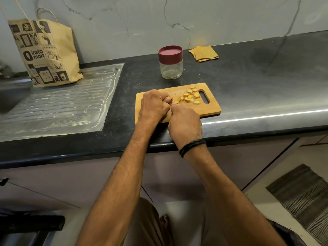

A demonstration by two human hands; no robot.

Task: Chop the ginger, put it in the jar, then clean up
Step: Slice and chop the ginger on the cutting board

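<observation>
Countertop (248, 119) edge adjoins board (210, 109) (left hand (153, 105) holds ginger (190, 97), right hand (185, 125) knife (171, 101)).

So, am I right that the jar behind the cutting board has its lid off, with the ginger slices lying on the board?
Not quite: the head view shows the jar with its maroon lid on. The rest holds: it stands behind the cutting board, and the ginger slices lie on the board.

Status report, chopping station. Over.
Left hand curled beside knife, hold hidden. Right hand grips it. Ginger slices piled on board. Jar lidded.
</observation>
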